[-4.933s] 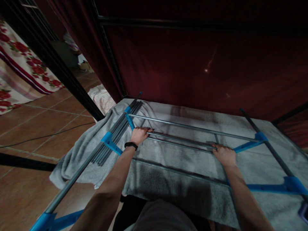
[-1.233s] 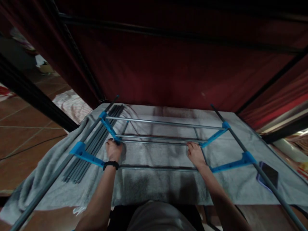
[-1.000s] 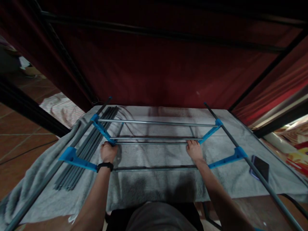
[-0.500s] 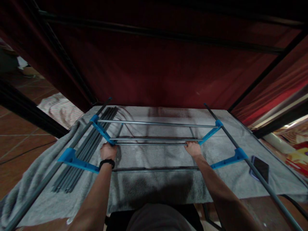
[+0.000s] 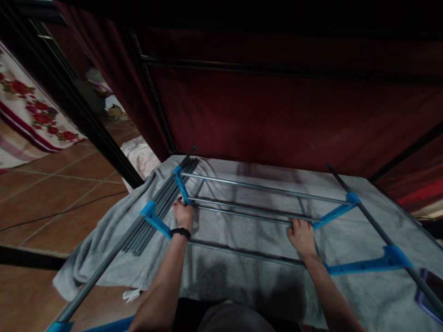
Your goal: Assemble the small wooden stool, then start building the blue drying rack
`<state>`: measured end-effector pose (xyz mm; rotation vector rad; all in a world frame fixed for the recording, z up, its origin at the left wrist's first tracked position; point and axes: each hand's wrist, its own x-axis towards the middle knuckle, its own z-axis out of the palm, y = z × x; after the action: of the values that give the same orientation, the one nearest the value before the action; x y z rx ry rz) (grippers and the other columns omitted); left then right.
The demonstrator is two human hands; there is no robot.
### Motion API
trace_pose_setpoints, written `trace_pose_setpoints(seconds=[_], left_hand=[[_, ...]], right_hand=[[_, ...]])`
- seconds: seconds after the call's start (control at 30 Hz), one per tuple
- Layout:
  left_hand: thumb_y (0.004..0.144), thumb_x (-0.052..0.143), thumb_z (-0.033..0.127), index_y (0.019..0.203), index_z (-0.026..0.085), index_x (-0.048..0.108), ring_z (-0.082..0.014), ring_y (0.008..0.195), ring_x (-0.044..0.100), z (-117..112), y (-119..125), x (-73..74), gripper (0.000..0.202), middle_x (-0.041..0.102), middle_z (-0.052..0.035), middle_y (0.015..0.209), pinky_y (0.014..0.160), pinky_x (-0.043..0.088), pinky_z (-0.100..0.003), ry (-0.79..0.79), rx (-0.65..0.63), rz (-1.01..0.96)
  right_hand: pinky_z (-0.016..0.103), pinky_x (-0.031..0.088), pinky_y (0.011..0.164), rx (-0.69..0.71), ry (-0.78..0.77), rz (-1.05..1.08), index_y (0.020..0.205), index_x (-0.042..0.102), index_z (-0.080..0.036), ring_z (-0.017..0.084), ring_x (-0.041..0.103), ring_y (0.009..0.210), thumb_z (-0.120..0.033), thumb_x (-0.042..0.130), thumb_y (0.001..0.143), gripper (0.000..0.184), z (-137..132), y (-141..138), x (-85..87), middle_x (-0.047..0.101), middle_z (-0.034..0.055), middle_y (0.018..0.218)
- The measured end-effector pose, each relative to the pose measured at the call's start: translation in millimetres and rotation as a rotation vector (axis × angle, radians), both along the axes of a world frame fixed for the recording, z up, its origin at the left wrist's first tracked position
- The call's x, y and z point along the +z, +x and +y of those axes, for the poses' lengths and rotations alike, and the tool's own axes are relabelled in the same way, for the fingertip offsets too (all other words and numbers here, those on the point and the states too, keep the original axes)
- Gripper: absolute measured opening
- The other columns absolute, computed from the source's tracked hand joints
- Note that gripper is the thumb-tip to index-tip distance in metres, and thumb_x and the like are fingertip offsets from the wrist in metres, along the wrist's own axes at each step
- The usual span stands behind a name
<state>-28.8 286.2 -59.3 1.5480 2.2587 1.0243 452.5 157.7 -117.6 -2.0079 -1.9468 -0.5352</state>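
A rack frame of grey metal tubes and blue plastic brackets lies across the grey blanket. My left hand [image 5: 182, 214], with a black band on its wrist, is closed at the inner end of the far left blue bracket [image 5: 182, 185], where the crossbars meet it. Its fingertips are partly hidden. My right hand [image 5: 302, 237] is wrapped round the right end of a thin metal crossbar [image 5: 242, 214], close to the far right blue bracket [image 5: 334, 216]. Nearer to me, another crossbar [image 5: 238, 251] joins the two near brackets [image 5: 157, 223] and runs past my wrists.
Several loose grey tubes [image 5: 152, 219] lie bundled on the blanket [image 5: 228, 276] at the left. A phone [image 5: 431, 293] rests by the right side tube. Dark red cloth [image 5: 249, 120] on a black frame rises behind. Tiled floor [image 5: 69, 198] shows at the left.
The view has turned to the left, so the rack appears farther right and more floor shows. Both hands stay at the same inner corners of the rack.
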Motion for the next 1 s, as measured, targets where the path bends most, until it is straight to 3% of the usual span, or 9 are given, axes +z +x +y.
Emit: trace_pose_setpoints(seconds=[0.07, 0.17, 0.27, 0.37, 0.47, 0.53, 0.63, 0.77, 1.0], left_hand=[[0.075, 0.053, 0.014, 0.126, 0.013, 0.053, -0.0291, 0.117, 0.056, -0.7, 7.5, 13.9, 0.051, 0.060, -0.0177, 0.117, 0.098, 0.046, -0.043, 0.135, 0.145, -0.122], [0.076, 0.054, 0.015, 0.134, 0.016, 0.049, -0.0261, 0.125, 0.052, 0.2, 19.6, 41.0, 0.058, 0.054, -0.0152, 0.132, 0.106, 0.043, -0.040, 0.358, 0.117, -0.250], [0.077, 0.055, 0.016, 0.132, 0.018, 0.051, -0.0257, 0.121, 0.056, 6.2, 27.1, 65.8, 0.056, 0.057, -0.0118, 0.131, 0.107, 0.043, -0.040, 0.527, 0.053, -0.362], [0.081, 0.057, 0.023, 0.118, 0.015, 0.060, -0.0270, 0.115, 0.060, 15.4, 26.8, 81.9, 0.038, 0.065, -0.0112, 0.117, 0.108, 0.043, -0.042, 0.629, -0.033, -0.431], [0.087, 0.055, 0.033, 0.108, 0.015, 0.064, -0.0272, 0.112, 0.062, 22.5, 20.7, 88.9, 0.028, 0.068, -0.0113, 0.112, 0.107, 0.043, -0.043, 0.664, -0.083, -0.415], [0.090, 0.052, 0.034, 0.100, 0.015, 0.064, -0.0277, 0.106, 0.064, 24.9, 16.4, 89.5, 0.024, 0.070, -0.0114, 0.104, 0.104, 0.045, -0.044, 0.631, -0.091, -0.370], [0.089, 0.049, 0.027, 0.093, 0.015, 0.063, -0.0297, 0.106, 0.064, 26.6, 14.0, 85.6, 0.018, 0.070, -0.0130, 0.098, 0.104, 0.045, -0.046, 0.585, -0.063, -0.299], [0.087, 0.048, 0.021, 0.104, 0.014, 0.062, -0.0305, 0.120, 0.058, 29.5, 18.0, 77.8, 0.023, 0.068, -0.0166, 0.112, 0.110, 0.040, -0.046, 0.613, -0.025, -0.260], [0.090, 0.048, 0.027, 0.101, 0.013, 0.063, -0.0305, 0.110, 0.062, 31.4, 24.9, 75.2, 0.023, 0.068, -0.0161, 0.107, 0.105, 0.044, -0.047, 0.625, 0.017, -0.297]], right_hand=[[0.043, 0.045, 0.089, 0.096, 0.061, 0.056, 0.114, 0.062, -0.018, 0.028, 0.060, 0.102, -0.016, 0.049, 0.084, 0.033, -7.6, -17.8, 4.6, 0.066, 0.0122, 0.107], [0.040, 0.045, 0.089, 0.286, 0.129, 0.132, 0.118, 0.060, -0.022, 0.024, 0.060, 0.102, -0.011, 0.045, 0.086, 0.037, -13.5, -55.3, 32.8, 0.065, 0.0103, 0.114], [0.042, 0.043, 0.093, 0.366, 0.291, 0.140, 0.125, 0.058, -0.023, 0.025, 0.058, 0.109, -0.014, 0.048, 0.089, 0.038, -5.6, -90.9, 85.1, 0.062, 0.0100, 0.123], [0.046, 0.037, 0.103, 0.312, 0.463, 0.141, 0.131, 0.055, -0.021, 0.028, 0.051, 0.122, -0.019, 0.051, 0.091, 0.040, 16.5, -111.8, 142.7, 0.059, 0.0125, 0.128], [0.046, 0.033, 0.104, 0.298, 0.371, 0.042, 0.132, 0.053, -0.016, 0.028, 0.052, 0.117, -0.026, 0.047, 0.097, 0.038, 41.7, -119.2, 180.5, 0.062, 0.0147, 0.123], [0.041, 0.036, 0.096, 0.329, 0.247, -0.057, 0.125, 0.057, -0.015, 0.026, 0.056, 0.104, -0.030, 0.045, 0.099, 0.032, 54.2, -120.5, 189.3, 0.066, 0.0130, 0.110], [0.035, 0.037, 0.082, 0.357, 0.139, -0.162, 0.110, 0.063, -0.017, 0.023, 0.057, 0.088, -0.031, 0.043, 0.101, 0.026, 63.7, -121.1, 185.9, 0.067, 0.0093, 0.095], [0.034, 0.034, 0.076, 0.357, 0.130, -0.187, 0.102, 0.065, -0.017, 0.022, 0.057, 0.082, -0.031, 0.045, 0.101, 0.025, 65.6, -121.7, 178.4, 0.067, 0.0080, 0.092], [0.034, 0.034, 0.075, 0.384, 0.119, -0.198, 0.100, 0.065, -0.016, 0.022, 0.058, 0.082, -0.031, 0.044, 0.102, 0.026, 68.0, -119.9, 180.5, 0.068, 0.0079, 0.090]])
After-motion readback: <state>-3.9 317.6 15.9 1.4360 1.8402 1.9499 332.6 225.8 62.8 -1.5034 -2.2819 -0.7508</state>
